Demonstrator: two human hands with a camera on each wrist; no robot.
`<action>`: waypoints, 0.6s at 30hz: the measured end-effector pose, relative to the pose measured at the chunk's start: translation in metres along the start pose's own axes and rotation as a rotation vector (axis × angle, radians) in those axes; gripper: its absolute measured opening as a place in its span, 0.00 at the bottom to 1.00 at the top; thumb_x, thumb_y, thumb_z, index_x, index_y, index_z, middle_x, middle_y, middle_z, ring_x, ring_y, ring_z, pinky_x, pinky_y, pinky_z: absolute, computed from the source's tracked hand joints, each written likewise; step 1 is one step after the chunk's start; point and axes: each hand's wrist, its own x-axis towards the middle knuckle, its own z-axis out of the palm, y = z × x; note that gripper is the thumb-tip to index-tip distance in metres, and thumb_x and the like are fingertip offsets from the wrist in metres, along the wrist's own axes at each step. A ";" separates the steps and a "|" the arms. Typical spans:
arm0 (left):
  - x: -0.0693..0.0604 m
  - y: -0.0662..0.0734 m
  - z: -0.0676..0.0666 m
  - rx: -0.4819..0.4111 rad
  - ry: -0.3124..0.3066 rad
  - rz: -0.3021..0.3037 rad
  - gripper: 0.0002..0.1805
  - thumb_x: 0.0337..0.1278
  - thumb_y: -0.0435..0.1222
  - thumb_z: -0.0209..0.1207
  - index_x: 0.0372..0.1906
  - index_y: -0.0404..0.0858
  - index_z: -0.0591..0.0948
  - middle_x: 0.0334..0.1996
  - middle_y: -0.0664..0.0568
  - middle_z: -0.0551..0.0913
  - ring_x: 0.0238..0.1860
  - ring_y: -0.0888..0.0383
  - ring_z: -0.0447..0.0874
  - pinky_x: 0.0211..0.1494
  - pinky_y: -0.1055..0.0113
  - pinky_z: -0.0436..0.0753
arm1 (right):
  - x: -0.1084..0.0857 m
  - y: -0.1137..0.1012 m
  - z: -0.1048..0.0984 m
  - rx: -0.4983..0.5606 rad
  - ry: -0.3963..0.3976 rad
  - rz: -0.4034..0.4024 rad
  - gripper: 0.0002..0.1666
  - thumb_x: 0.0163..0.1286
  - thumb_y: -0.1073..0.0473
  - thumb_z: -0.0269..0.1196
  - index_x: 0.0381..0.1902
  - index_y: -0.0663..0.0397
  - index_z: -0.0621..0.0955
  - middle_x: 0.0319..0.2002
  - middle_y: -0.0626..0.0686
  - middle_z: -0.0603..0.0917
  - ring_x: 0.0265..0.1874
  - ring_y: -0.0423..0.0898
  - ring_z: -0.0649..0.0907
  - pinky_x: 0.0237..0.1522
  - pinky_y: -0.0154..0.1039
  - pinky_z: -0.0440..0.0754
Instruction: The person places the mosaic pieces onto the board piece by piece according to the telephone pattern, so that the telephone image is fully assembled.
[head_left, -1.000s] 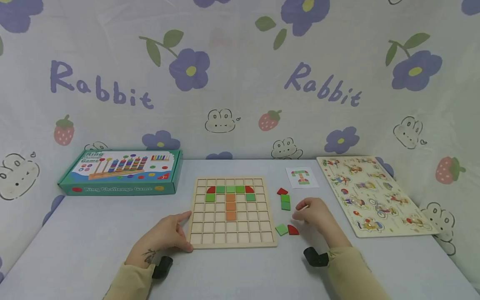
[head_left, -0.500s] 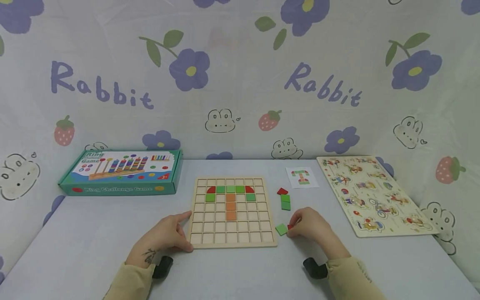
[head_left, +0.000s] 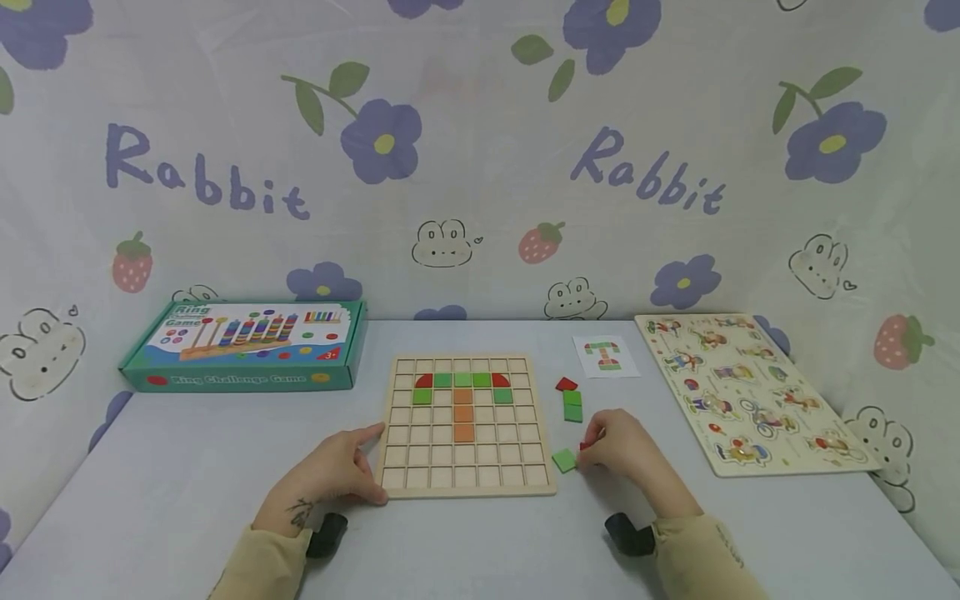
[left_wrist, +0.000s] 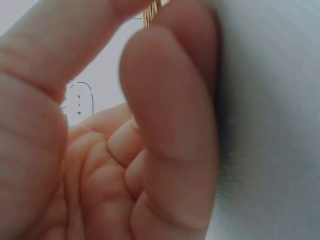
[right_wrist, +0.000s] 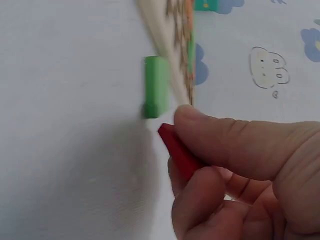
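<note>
A square wooden grid board [head_left: 507,477] lies in the middle of the table in the head view, with red, green and orange pieces forming a T shape in its cells. My left hand [head_left: 326,473] touches the board's left side, index finger on the edge and thumb at the near corner. To the right of the board, my right hand [head_left: 628,457] pinches a red quarter-round tile [right_wrist: 181,154] between thumb and fingers. Just left of it lies a loose green square tile [head_left: 564,461]. The left wrist view shows mostly the fingers and palm.
Farther back lie two green tiles [head_left: 572,406] and a red tile [head_left: 566,384]. Behind them is a pattern card [head_left: 626,358]. A picture puzzle board [head_left: 731,417] rests at the right, and a green game box [head_left: 240,381] sits back left.
My right hand has come down toward me onto the red quarter-round tile, taken hold of it and shifted it slightly. The left hand stays at the board's edge.
</note>
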 end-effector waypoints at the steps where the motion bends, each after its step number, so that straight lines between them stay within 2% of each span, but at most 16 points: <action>1: 0.000 0.000 0.000 0.000 0.001 -0.002 0.55 0.23 0.31 0.76 0.68 0.40 0.63 0.15 0.51 0.75 0.16 0.61 0.67 0.21 0.68 0.65 | 0.000 -0.002 -0.001 0.019 0.009 -0.005 0.11 0.50 0.65 0.69 0.24 0.57 0.75 0.22 0.51 0.76 0.23 0.45 0.73 0.24 0.36 0.69; 5: 0.002 -0.001 0.000 -0.001 0.005 -0.010 0.55 0.23 0.31 0.76 0.69 0.42 0.63 0.15 0.51 0.75 0.16 0.61 0.68 0.21 0.69 0.65 | 0.004 -0.014 -0.003 0.138 0.041 -0.046 0.09 0.53 0.65 0.67 0.27 0.59 0.75 0.20 0.51 0.76 0.20 0.44 0.73 0.23 0.36 0.70; 10: 0.002 -0.001 0.000 0.007 0.007 -0.012 0.56 0.23 0.32 0.76 0.69 0.42 0.62 0.16 0.51 0.76 0.16 0.61 0.68 0.21 0.69 0.66 | 0.010 -0.033 0.005 0.267 0.045 -0.112 0.08 0.54 0.69 0.65 0.32 0.62 0.76 0.22 0.52 0.76 0.20 0.43 0.74 0.23 0.34 0.72; 14: 0.002 -0.001 0.000 0.009 0.005 -0.015 0.56 0.23 0.32 0.76 0.69 0.43 0.62 0.16 0.51 0.76 0.16 0.61 0.68 0.21 0.69 0.66 | 0.016 -0.048 0.015 0.289 0.039 -0.116 0.08 0.55 0.69 0.64 0.34 0.62 0.78 0.25 0.53 0.77 0.21 0.43 0.75 0.23 0.33 0.73; 18: 0.001 -0.001 0.000 0.011 0.003 -0.015 0.56 0.24 0.32 0.76 0.69 0.43 0.62 0.16 0.51 0.76 0.16 0.61 0.68 0.21 0.69 0.66 | 0.023 -0.063 0.029 0.248 0.033 -0.114 0.06 0.56 0.68 0.64 0.34 0.59 0.80 0.27 0.53 0.79 0.23 0.45 0.76 0.24 0.34 0.74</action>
